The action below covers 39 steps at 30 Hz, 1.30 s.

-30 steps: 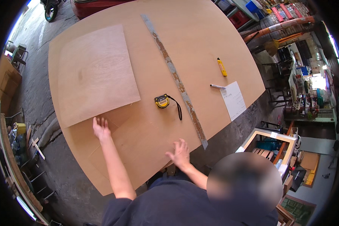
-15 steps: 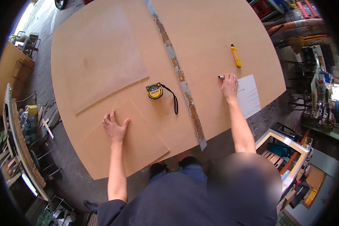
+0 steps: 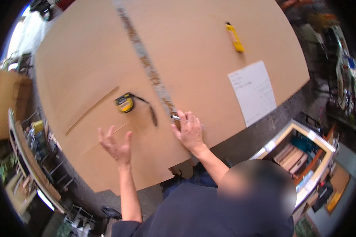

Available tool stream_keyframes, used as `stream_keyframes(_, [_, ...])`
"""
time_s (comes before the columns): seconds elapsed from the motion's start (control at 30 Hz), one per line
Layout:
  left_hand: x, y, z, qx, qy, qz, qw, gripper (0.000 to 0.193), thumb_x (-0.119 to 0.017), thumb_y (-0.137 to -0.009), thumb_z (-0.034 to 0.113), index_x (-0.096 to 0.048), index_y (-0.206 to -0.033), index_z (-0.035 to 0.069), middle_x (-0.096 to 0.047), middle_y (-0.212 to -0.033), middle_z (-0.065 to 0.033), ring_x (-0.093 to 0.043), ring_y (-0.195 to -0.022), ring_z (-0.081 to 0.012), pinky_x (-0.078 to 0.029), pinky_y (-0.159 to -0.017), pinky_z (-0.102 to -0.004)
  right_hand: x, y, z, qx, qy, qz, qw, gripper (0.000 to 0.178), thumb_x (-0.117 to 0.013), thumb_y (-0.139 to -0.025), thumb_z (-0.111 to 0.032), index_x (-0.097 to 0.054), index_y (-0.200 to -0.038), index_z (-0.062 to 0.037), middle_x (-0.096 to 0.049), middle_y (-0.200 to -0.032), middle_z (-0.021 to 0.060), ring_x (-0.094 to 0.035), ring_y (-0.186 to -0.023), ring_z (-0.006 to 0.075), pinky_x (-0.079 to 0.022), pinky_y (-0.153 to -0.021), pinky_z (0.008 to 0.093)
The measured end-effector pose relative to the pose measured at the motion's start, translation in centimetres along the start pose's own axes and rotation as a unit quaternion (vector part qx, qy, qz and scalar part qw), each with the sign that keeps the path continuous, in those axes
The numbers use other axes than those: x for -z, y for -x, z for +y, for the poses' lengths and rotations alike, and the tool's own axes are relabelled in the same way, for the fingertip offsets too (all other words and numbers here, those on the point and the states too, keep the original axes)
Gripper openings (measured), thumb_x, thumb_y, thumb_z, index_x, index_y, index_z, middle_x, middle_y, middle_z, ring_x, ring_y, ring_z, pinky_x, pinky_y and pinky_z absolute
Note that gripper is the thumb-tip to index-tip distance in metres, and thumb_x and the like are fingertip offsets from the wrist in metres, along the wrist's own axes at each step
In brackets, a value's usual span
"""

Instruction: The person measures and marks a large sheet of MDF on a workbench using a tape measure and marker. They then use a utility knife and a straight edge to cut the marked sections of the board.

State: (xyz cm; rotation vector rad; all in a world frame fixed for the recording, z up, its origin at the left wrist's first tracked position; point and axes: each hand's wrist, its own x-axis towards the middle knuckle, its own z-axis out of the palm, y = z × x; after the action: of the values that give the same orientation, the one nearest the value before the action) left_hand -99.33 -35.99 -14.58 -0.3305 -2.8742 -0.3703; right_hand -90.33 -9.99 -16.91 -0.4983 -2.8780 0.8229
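My left hand is raised with its fingers spread and holds nothing. Below it lies a small brown sheet on the large brown board. A slim white pen with a dark end sticks out from the fingers of my right hand, which is over the lower end of a long, worn metal strip. Between the strip and my left hand sits a yellow and black tape measure with a black wrist strap. Whether my right hand touches the strip is unclear from blur.
A sheet of handwritten paper lies at the board's right, with a yellow utility knife beyond it. Another brown sheet covers the far left. A wood-framed pane stands off the near right edge; clutter lines both sides.
My right hand, holding the pen, has moved left from beside the paper to the strip. My left hand has lifted off the small sheet. The whole view has shifted.
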Motion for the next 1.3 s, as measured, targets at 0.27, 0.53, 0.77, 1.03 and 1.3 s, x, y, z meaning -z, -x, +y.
stream_keyframes(0.27, [-1.4, -11.9, 5.3, -0.168, 0.004, -0.273, 0.947, 0.075, -0.083, -0.076, 0.028, -0.049, -0.142, 0.013, -0.050, -0.141, -0.0120, -0.047, -0.129, -0.0313, -0.040, -0.107, -0.0420, 4.4, -1.3, 8.0, -0.104, 0.037, 0.042, 0.993, 0.045, -0.076, -0.076, -0.014, -0.059, -0.117, -0.0074, -0.057, -0.101, 0.0132, -0.063, -0.085, 0.0350, -0.052, -0.073, 0.0449])
stream_keyframes(0.53, [-0.5, -9.4, 2.6, 0.101, 0.634, -0.233, 0.730, 0.062, -0.064, -0.091, 0.029, -0.042, -0.144, 0.006, -0.054, -0.115, -0.0097, -0.059, -0.102, -0.0234, -0.048, -0.090, -0.0346, 8.8, -3.1, 9.1, -0.062, -0.040, 0.022, 0.997, 0.018, -0.072, -0.087, -0.018, -0.065, -0.099, -0.0056, -0.065, -0.087, 0.0125, -0.066, -0.069, 0.0346, -0.052, -0.059, 0.0436])
stream_keyframes(0.77, [4.2, 0.8, -3.4, 0.295, 0.783, -0.025, 0.548, 0.074, -0.056, -0.097, 0.044, -0.033, -0.146, -0.005, -0.053, -0.109, -0.0139, -0.057, -0.094, -0.0237, -0.051, -0.082, -0.0352, 12.4, -18.7, 17.7, -0.101, 0.092, 0.179, 0.974, 0.034, -0.070, -0.089, -0.031, -0.064, -0.109, -0.0039, -0.066, -0.101, 0.0144, -0.067, -0.090, 0.0339, -0.055, -0.072, 0.0452])
stream_keyframes(1.03, [9.0, 11.7, -24.9, 0.568, 0.307, 0.004, 0.764, 0.038, -0.064, -0.092, 0.042, -0.061, -0.109, 0.008, -0.057, -0.081, -0.0027, -0.058, -0.066, -0.0169, -0.051, -0.060, -0.0286, 10.9, -24.8, 19.7, -0.116, 0.145, 0.101, 0.977, 0.044, -0.074, -0.085, -0.040, -0.069, -0.105, -0.0017, -0.069, -0.105, 0.0164, -0.069, -0.093, 0.0318, -0.055, -0.078, 0.0419])
stream_keyframes(1.3, [7.6, 14.5, -27.9, 0.611, 0.208, -0.135, 0.752, 0.026, -0.062, -0.093, 0.039, -0.060, -0.100, 0.014, -0.055, -0.077, 0.0021, -0.056, -0.059, -0.0130, -0.044, -0.050, -0.0268, 6.2, -8.5, 10.1, -0.045, 0.093, 0.118, 0.988, 0.038, -0.079, -0.080, -0.021, -0.064, -0.112, -0.0049, -0.058, -0.108, 0.0166, -0.065, -0.084, 0.0381, -0.055, -0.071, 0.0439])
